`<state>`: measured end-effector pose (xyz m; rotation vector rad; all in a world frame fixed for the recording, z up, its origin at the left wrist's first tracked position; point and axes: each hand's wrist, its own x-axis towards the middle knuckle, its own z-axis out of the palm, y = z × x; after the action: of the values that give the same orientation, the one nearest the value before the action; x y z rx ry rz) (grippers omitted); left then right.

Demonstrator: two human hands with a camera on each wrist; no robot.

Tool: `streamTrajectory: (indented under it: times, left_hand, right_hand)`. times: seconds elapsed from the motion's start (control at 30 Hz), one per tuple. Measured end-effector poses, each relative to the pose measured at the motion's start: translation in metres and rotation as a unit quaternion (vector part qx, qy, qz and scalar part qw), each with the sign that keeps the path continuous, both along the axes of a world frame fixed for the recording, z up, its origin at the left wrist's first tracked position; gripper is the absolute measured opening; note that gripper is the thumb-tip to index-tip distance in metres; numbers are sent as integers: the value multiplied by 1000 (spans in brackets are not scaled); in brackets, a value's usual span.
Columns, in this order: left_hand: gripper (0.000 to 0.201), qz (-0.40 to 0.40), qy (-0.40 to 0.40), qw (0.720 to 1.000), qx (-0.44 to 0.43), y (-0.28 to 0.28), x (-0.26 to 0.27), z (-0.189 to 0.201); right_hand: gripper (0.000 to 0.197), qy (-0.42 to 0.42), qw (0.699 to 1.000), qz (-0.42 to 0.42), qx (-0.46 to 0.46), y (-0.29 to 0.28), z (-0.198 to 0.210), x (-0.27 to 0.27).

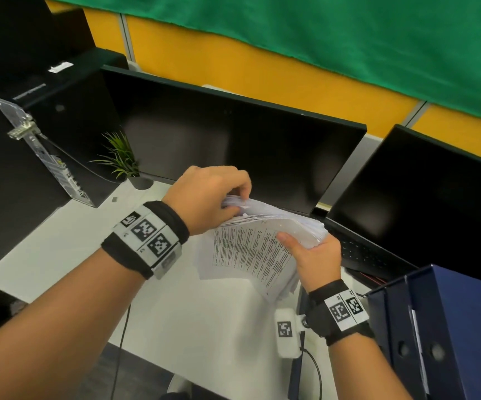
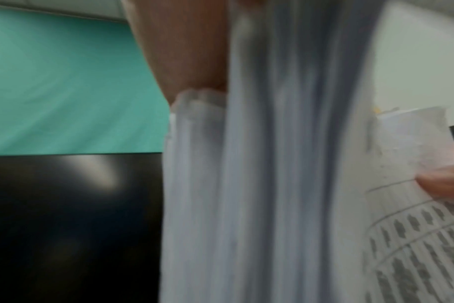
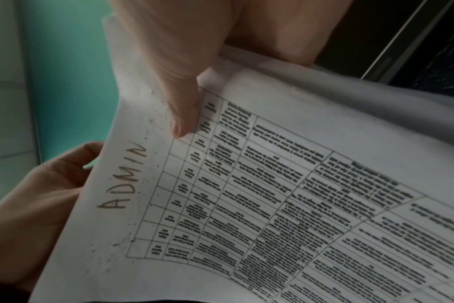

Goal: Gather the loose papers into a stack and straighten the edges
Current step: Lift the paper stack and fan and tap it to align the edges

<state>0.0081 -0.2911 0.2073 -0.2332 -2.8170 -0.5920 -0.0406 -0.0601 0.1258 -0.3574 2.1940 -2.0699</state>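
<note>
– So, where is the paper stack (image 1: 258, 241) right now?

– Held up off the white desk (image 1: 69, 243), in front of the dark monitor (image 1: 233, 145). The right hand (image 1: 316, 262) grips its right edge, thumb (image 3: 182, 114) pressed on the top sheet, a printed table with "ADMIN" handwritten beside it. The left hand (image 1: 209, 197) has its fingers curled over the far left corner, pinching sheets there. The edges are still fanned and uneven.

– What crowds the space?

– A 2nd monitor (image 1: 424, 203) stands to the right, with a black keyboard (image 1: 369, 252) below it, close to the stack's right end. Blue binders (image 1: 447, 327) stand upright just beside the right wrist. A small potted plant (image 1: 123, 160) sits well apart on the left, next to a black computer tower (image 1: 69, 125).

– And the left wrist view?

– Blurred; mostly the stack's layered sheet edges.
</note>
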Motion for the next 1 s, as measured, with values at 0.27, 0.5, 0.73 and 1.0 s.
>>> streamTrajectory:
  times: [0.27, 0.5, 0.73, 1.0]
  left_hand:
    - [26, 12, 22, 1000, -11, 9, -5, -1]
    - [19, 3, -52, 984, -172, 0, -2, 9]
    - [14, 26, -97, 995, 26, -3, 6, -1]
    - [22, 19, -73, 993, -89, -6, 8, 22]
  right_hand:
    - [31, 8, 1000, -11, -1, 2, 1, 0]
    - [34, 21, 1000, -8, 7, 1, 14, 1]
    - [36, -51, 998, 12, 33, 9, -7, 6]
    - [17, 121, 977, 35, 174, -18, 34, -7]
